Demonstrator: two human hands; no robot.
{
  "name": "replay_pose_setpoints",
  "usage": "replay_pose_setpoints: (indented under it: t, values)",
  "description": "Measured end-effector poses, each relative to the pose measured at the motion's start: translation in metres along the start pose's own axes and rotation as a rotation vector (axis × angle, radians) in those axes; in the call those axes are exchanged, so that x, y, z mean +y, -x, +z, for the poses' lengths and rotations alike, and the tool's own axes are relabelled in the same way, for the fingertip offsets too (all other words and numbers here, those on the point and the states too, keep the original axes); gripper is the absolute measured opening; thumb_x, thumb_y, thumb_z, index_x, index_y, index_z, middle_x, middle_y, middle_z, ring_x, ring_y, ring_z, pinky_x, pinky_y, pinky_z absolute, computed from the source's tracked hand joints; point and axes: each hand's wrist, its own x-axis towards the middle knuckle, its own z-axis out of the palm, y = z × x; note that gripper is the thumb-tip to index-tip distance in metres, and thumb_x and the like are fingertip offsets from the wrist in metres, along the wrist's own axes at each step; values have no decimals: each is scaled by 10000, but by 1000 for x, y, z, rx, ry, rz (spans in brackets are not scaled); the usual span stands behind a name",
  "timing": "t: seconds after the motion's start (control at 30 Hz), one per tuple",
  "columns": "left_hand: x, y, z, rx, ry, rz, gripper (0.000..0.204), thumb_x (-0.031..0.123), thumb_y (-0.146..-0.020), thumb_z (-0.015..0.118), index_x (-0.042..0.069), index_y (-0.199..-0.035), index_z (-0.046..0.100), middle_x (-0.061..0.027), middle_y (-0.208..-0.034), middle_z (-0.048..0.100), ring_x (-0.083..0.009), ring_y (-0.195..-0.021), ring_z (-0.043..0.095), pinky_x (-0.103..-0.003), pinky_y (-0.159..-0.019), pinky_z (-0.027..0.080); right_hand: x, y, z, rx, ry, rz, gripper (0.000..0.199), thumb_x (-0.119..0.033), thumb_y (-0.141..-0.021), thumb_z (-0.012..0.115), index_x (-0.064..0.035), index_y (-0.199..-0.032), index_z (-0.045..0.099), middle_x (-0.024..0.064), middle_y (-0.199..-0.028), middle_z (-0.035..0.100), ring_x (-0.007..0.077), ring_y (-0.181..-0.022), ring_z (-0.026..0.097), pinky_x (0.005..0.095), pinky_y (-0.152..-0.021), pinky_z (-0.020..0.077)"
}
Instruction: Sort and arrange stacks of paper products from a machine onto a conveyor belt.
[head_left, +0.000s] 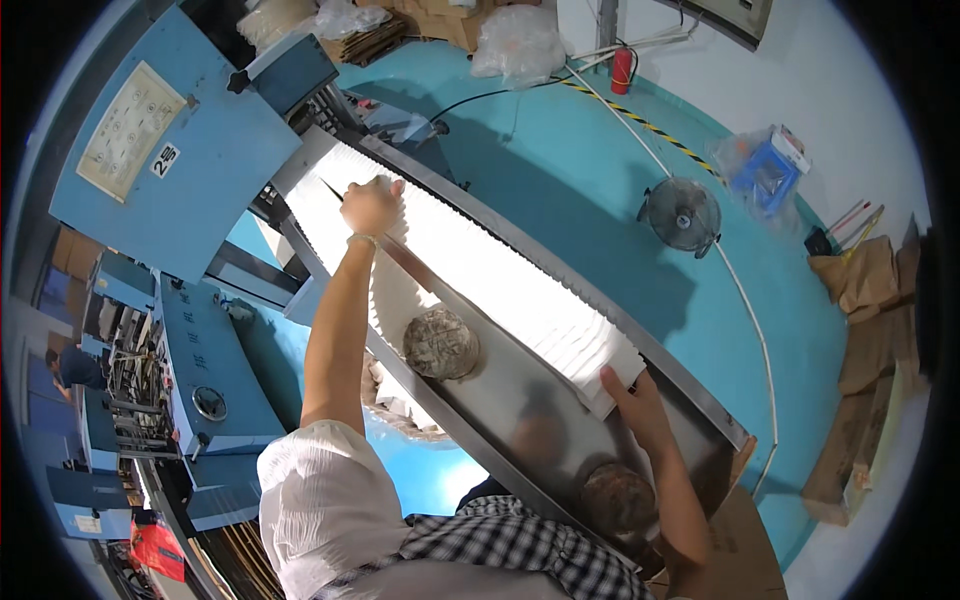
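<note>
hands at both ends of a white sheet stack on a steel tray

a long row of thin white sheets point(480, 270), stood on edge and packed into a ribbed, pleated-looking block, is laid along a sloped metal tray point(540, 400) with a dull brushed surface and raised side rails. the row runs from the blue machine point(190, 170) at upper left down to lower right.

the left hand point(372, 205) is pressed on the upper end of the row, fingers curled over the top of the sheets; whether anything is pinched cannot be told. the right hand point(632, 398) is laid flat against the lower end of the row, fingers spread and straight, nothing clamped.

a rough, rounded, mottled grey-brown weight point(441, 343) is seen resting on the tray just beside the row; a second one point(618, 497) sits lower down, near the right forearm.

the machine is made of painted blue panels, boxy, with a pale rectangular plate point(132, 130) and a small white tag below it. on the teal floor point(560, 170), smooth and glossy, a round caged fan point(682, 214) is stood. a yellow-and-black striped strip point(650, 127) crosses the floor. a red cylinder point(622, 70) stands at the wall. a blue crate point(765, 172) wrapped in clear film is placed at upper right; brown cardboard point(870, 340) is stacked along the right edge.
</note>
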Motion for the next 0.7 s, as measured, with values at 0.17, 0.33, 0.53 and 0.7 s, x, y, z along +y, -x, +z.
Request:
replay_pose_setpoints:
  t: [0.17,0.33,0.53,0.7]
  values:
    - [13,7,-3,72,-76,-25,619,669,-925,478,185,-1246,693,-213,-1209,595,-384,-1157,561,-515,-974,450,-10,2,4,-24,-42,-14,550,-344,-957,686,26,-1336,536,86,-1217,637,153,-1092,580,299,-944,460]
    - [13,18,3,109,-24,8,505,578,-930,542,160,-1145,725,-179,-1175,604,-367,-1162,521,-521,-986,375,19,-6,6,17,24,-93,538,-352,-960,680,15,-1331,549,87,-1208,643,153,-1084,586,301,-944,463]
    - [-5,38,27,226,-171,201,614,530,-938,549,-50,-1115,644,-202,-1214,566,-359,-1222,424,-553,-986,296,28,15,-17,122,228,-36,500,-389,-956,677,1,-1262,612,84,-1133,682,151,-1017,611,305,-892,485]
    - [64,68,-35,-305,172,348,952,700,-863,545,-141,-1286,410,-341,-1138,629,-421,-1044,652,-533,-1057,311,26,69,-71,353,204,62,612,-407,-938,696,61,-1302,543,104,-1130,664,189,-1025,598,347,-930,474]
